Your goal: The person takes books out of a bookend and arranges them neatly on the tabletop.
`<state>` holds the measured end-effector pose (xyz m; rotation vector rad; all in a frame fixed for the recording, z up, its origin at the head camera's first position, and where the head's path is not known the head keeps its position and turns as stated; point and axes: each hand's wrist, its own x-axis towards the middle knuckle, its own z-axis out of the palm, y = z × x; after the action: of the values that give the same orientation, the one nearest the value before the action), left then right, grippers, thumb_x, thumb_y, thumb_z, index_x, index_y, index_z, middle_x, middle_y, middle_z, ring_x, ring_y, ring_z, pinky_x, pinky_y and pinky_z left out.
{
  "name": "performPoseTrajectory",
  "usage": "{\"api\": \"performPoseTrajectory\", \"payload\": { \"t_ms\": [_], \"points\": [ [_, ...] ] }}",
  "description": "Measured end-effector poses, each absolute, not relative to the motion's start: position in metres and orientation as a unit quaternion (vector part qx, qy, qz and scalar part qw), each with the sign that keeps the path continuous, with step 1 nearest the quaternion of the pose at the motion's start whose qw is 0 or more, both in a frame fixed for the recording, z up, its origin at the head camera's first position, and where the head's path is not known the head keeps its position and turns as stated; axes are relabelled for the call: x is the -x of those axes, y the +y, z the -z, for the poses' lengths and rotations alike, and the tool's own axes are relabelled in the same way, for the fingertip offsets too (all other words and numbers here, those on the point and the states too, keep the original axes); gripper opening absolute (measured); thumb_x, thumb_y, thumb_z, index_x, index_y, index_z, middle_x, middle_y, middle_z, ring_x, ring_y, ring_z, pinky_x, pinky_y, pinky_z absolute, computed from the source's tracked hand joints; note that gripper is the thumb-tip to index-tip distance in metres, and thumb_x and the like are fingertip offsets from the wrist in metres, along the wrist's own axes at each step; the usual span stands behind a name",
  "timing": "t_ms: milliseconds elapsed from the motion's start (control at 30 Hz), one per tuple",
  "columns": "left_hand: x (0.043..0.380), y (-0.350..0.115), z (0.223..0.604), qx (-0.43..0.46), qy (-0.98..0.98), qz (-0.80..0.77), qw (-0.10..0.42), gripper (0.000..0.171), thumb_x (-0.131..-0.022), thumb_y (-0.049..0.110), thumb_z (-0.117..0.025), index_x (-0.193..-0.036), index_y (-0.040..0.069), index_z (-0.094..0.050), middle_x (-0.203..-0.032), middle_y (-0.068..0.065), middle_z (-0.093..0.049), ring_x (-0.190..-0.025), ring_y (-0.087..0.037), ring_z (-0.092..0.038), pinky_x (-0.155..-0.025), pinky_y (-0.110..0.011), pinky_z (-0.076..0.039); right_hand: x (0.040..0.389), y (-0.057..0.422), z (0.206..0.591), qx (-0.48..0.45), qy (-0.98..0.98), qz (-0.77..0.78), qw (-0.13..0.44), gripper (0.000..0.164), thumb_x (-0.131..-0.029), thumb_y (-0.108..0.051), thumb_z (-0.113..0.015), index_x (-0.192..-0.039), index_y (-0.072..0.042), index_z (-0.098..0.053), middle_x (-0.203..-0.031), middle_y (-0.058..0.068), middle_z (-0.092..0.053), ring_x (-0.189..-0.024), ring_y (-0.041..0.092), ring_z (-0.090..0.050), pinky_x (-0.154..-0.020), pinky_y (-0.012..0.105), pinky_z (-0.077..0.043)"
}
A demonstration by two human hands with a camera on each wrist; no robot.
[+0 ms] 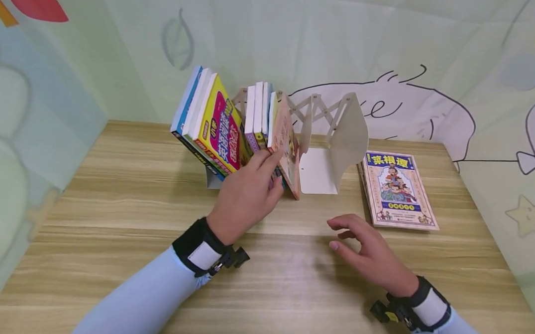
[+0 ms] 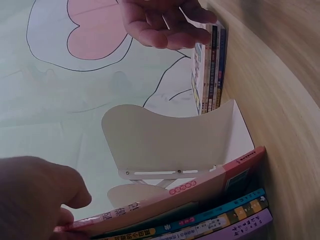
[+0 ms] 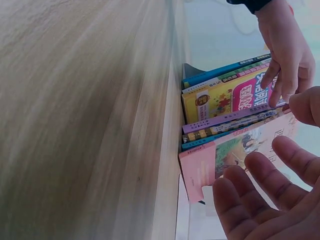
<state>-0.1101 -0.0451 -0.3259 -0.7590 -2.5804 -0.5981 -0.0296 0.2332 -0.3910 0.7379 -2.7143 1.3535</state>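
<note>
My left hand (image 1: 248,192) reaches to the row of books, its fingertips touching the spines beside a pink book (image 3: 197,167). The pink book leans at the right end of several thin books (image 1: 256,112). To their left, a yellow book (image 1: 221,124) tilts left with white and blue books. They stand in an expandable cream bookend rack (image 1: 348,133) with crisscross bars; its right section shows a bare base plate. My right hand (image 1: 370,252) hovers over the table, fingers loosely bent and holding nothing. In the right wrist view, its fingers spread in front of the pink cover.
A stack of thin books (image 1: 396,191), a comic-style cover on top, lies flat right of the rack. The wood-grain table (image 1: 272,286) runs back to a patterned cloth wall (image 1: 262,37). Another cloth wall (image 1: 36,97) borders the left side.
</note>
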Motion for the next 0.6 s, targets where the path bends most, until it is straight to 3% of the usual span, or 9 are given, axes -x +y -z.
{"api": "performPoseTrajectory", "payload": {
  "t_ms": [133, 333, 500, 600],
  "points": [
    [0.1093, -0.047, 0.3269, 0.264, -0.915, 0.224, 0.207, 0.051, -0.095, 0.02, -0.065, -0.142, 0.006, -0.055, -0.127, -0.013, -0.061, -0.073, -0.013, -0.058, -0.049, -0.02, -0.045, 0.0304, 0.2325, 0.3913, -0.238, -0.869, -0.433, 0.012, 0.039, -0.092, -0.006, -0.071, -0.129, -0.013, -0.059, -0.124, 0.01, -0.063, -0.116, 0.014, -0.059, -0.092, 0.031, -0.057],
    [0.1084, -0.05, 0.328, 0.262, -0.904, 0.251, 0.225, 0.052, -0.096, 0.018, -0.066, -0.144, 0.005, -0.053, -0.135, -0.014, -0.057, -0.099, -0.02, -0.062, -0.073, -0.027, -0.06, 0.0311, 0.2319, 0.392, -0.241, -0.865, -0.441, 0.012, 0.04, -0.091, -0.005, -0.071, -0.129, -0.013, -0.06, -0.124, 0.011, -0.064, -0.116, 0.014, -0.059, -0.092, 0.031, -0.057],
    [0.1095, -0.0523, 0.3304, 0.268, -0.886, 0.288, 0.246, 0.055, -0.095, 0.017, -0.068, -0.145, 0.003, -0.051, -0.135, -0.016, -0.055, -0.108, -0.023, -0.057, -0.091, -0.031, -0.058, 0.0312, 0.2319, 0.3926, -0.239, -0.862, -0.447, 0.005, 0.038, -0.093, -0.004, -0.069, -0.129, -0.013, -0.06, -0.124, 0.01, -0.064, -0.115, 0.016, -0.059, -0.092, 0.032, -0.057],
    [0.1109, -0.0546, 0.3336, 0.275, -0.872, 0.307, 0.264, 0.053, -0.094, 0.013, -0.068, -0.144, 0.002, -0.051, -0.132, -0.017, -0.055, -0.106, -0.023, -0.056, -0.088, -0.029, -0.058, 0.0309, 0.2325, 0.3929, -0.234, -0.864, -0.446, -0.003, 0.036, -0.093, -0.005, -0.068, -0.128, -0.012, -0.06, -0.124, 0.01, -0.064, -0.115, 0.017, -0.06, -0.092, 0.032, -0.057]
  ]
}}
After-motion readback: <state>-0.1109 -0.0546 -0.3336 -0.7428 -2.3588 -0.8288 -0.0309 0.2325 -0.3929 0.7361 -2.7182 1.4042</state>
